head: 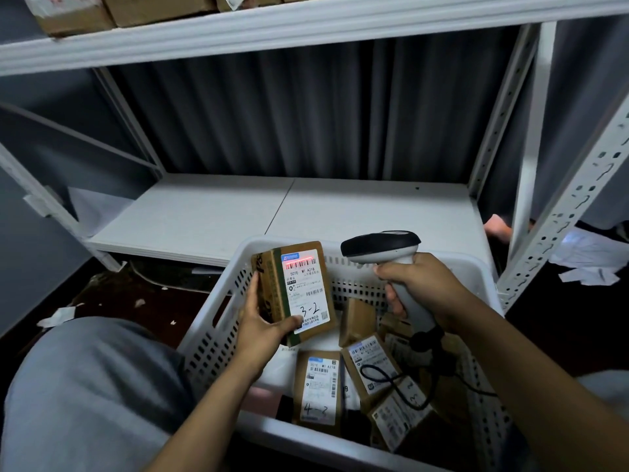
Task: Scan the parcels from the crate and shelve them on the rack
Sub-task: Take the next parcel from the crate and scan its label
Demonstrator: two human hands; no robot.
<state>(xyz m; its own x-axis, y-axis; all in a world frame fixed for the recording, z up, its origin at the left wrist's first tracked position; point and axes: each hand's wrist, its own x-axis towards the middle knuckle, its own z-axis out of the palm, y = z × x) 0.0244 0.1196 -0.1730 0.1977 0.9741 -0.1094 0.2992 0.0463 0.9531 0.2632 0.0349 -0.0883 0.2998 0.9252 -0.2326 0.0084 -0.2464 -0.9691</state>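
**Scan in progress: parcel "3-2" under the beam**

Head view, all places taken from the crate.

- The left hand holds the parcel above the crate's far-left corner. The label faces up. The fingers curl round the parcel's left edge and the thumb presses the label's lower corner.
- The right hand is wrapped tight round the scanner grip, above the crate's far-right side. The scanner head points left at the parcel. I cannot tell whether a finger is on the trigger.
- The red scan line lies across the top barcode and seems to cover its full width.
- More parcels lie loose in the crate, one of them marked "4-2". The scanner cable loops over those on the crate's right side.
- The lower shelf sits just beyond the crate. The upper shelf is above it and carries boxes.

How to do this step well, as I judge it:
- Hold the parcel flat and steady until the scan registers.
- Leave the thumb low, where it covers no barcode.
- If the scan fails, tilt the label a little to cut glare. Moving the scanner closer is less likely to help.
- Read "3-2" as a probable shelf code before reaching out. Which level it means is not shown.
- Lift the scanner clear when turning to the rack, because the cable could drag parcels about inside the crate.
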